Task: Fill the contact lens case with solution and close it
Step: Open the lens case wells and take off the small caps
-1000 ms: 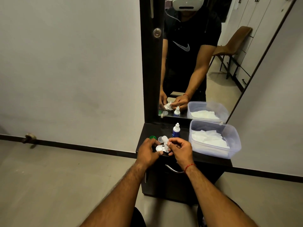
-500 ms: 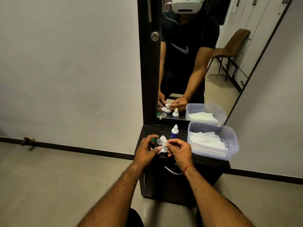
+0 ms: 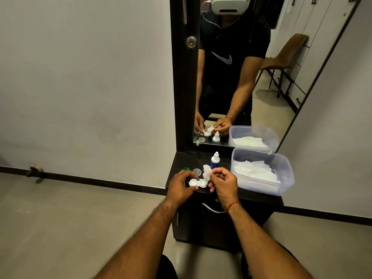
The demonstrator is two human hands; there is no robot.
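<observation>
1. Head-cam view, looking down at two bare forearms over a dark cabinet top [image 3: 182,160], w/ a mirror [image 3: 231,77] behind it.
2. Left hand [image 3: 181,186] grips the left end of a white twin-well lens case [image 3: 198,183], fingers curled round it. The case is at the front edge of the top; can't tell if it rests there or is lifted.
3. Right hand [image 3: 224,182] pinches a crumpled white tissue [image 3: 207,173] betw. thumb and forefinger, just above the case's right well.
4. Both wells look uncapped. A green cap [image 3: 186,169] and a clear cap [image 3: 196,171] lie just behind the case.
5. Solution bottle [image 3: 215,160] stands upright behind the hands, near a plastic tub [image 3: 285,178] of tissues.
6. Handling, as a guess: the case is light, stiff plastic, prob. slick if wet, and easy to tip. Best held by the ends or the bridge betw. the wells and kept level.
7. The caps are tiny, so pinch them at the rim. The bottle prob. is soft-walled, so squeeze it gently at mid-body.
</observation>
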